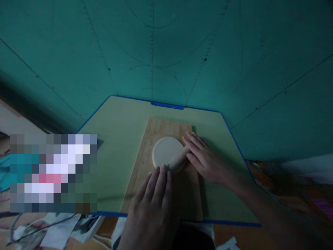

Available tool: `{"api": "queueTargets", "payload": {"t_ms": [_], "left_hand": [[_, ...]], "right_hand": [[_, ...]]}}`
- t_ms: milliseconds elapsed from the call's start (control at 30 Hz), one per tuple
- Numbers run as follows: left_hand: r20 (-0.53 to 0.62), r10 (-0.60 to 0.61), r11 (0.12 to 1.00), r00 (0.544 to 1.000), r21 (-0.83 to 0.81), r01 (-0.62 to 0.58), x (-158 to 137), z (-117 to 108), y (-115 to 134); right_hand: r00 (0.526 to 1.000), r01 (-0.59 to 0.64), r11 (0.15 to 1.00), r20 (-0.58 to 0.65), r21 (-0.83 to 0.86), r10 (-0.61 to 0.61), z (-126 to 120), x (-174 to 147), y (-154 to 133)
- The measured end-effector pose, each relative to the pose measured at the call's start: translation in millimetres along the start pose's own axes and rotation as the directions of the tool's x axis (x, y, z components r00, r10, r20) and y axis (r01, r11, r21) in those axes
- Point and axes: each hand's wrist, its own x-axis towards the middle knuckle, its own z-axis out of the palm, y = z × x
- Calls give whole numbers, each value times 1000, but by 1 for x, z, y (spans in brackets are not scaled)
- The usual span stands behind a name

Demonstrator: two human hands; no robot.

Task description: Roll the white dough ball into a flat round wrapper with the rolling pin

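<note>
A round, flat piece of pale dough [165,151] lies on a wooden board [166,126]. Across its lower right side runs a light-coloured rolling pin [179,158], slanting up to the right. My left hand [153,194] comes from below, its fingers stretched and fingertips on the pin's lower left end by the dough's edge. On the pin's upper right end rest the straight, spread fingers of my right hand [204,158]. Neither hand is wrapped round the pin. Both palms face down, and the pin's ends are hidden under the fingers.
The board lies on a pale tabletop [104,177] with a blue rim. Behind it rises a green surface [166,45] with drawn lines. A pixelated patch covers something at the left. Papers and cables [59,229] lie below left; clutter [281,194] is at the right.
</note>
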Motion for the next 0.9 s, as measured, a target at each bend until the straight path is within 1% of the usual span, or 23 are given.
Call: {"api": "queueTargets", "payload": {"t_ms": [33,100,200,233,300,367,433,500,533,600,700,767,833,900], "left_hand": [[-3,0,1000,1000,-12,0,0,1,-3],[-8,-44,998,999,-38,44,4,7,-14],[-11,-176,984,984,-44,175,15,18,-45],[3,-225,974,974,-34,225,19,22,-58],[45,-315,948,948,-30,316,30,30,-86],[89,-409,909,908,-48,414,38,38,-111],[145,-458,874,877,-104,474,42,45,-130],[209,-446,861,870,-167,481,40,51,-140],[234,-431,859,872,-190,475,37,52,-140],[266,-406,862,874,-207,464,30,51,-133],[256,-366,880,895,-218,422,22,41,-106],[200,-319,911,926,-206,358,20,31,-83],[126,-271,944,954,-160,289,20,23,-58],[84,-234,964,969,-108,242,20,17,-35]], "right_hand": [[1000,-8,1000,3,-9,8,-1,0,0],[1000,-13,999,11,-38,14,-1,9,-1],[1000,-7,993,25,-114,10,5,45,-6],[999,-20,988,38,-153,26,9,60,-7],[992,-85,964,72,-253,107,17,91,-12],[984,-123,937,80,-328,157,24,117,-16],[986,-116,925,71,-362,151,28,134,-19],[991,-84,925,70,-371,117,28,139,-20],[992,-67,926,78,-371,103,28,138,-21],[990,-46,931,106,-363,90,25,129,-21],[993,-21,942,105,-336,60,20,106,-18],[997,5,956,76,-294,18,17,90,-15],[998,36,972,55,-234,-24,14,74,-10],[997,58,981,60,-184,-47,10,58,-5]]}}
